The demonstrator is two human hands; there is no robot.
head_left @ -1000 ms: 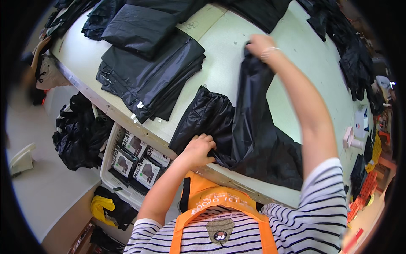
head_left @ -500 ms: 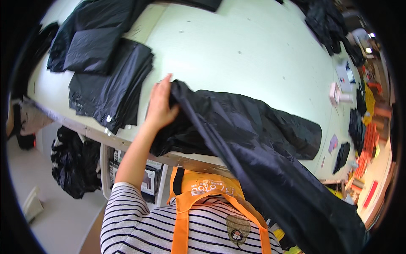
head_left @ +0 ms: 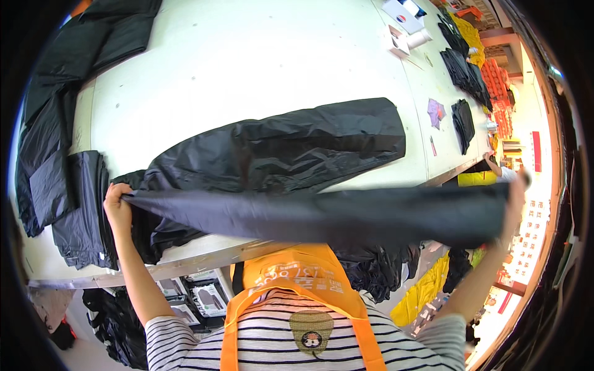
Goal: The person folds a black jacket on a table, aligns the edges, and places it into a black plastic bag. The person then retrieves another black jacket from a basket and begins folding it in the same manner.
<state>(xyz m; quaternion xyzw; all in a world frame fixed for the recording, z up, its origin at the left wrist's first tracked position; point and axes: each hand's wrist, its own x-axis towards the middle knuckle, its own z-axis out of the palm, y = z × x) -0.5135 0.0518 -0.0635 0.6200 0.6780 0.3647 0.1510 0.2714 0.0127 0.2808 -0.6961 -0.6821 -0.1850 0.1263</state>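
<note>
The broad white desk [head_left: 204, 68] fills most of the view, its near edge running along the person's waist. Next in size is a long, black, shiny fabric garment [head_left: 278, 148]: one long section lies rumpled on the desk, pointing to the right, while another is pulled out as a straight, blurred band in front of it, over the desk's near edge and past it on the right. At the desk's left side lie dark, loosely layered black fabric pieces [head_left: 120, 34], and nearer, a stack of flat folded black garments [head_left: 88, 213], just beside the garment's left end.

The person wears an orange bib apron [head_left: 294, 272] over a white shirt with dark stripes [head_left: 266, 334]. Below the desk are a crumpled black fabric heap [head_left: 114, 324] at left, a bright yellow cloth [head_left: 424, 287] at right, and flat packages with grey and white fronts [head_left: 207, 300] between them.

The left hand [head_left: 119, 209] has its fingers bent closed over the garment's left end, beside the stack. The right hand [head_left: 512, 204] grips the band's right end, beyond the desk; it is too blurred to make out each finger. On the desk's right side rest a narrow folded black bundle [head_left: 462, 127], a small open white box [head_left: 396, 41], a purple scrap [head_left: 435, 113] and a slim reddish stick-like object [head_left: 433, 146].
</note>
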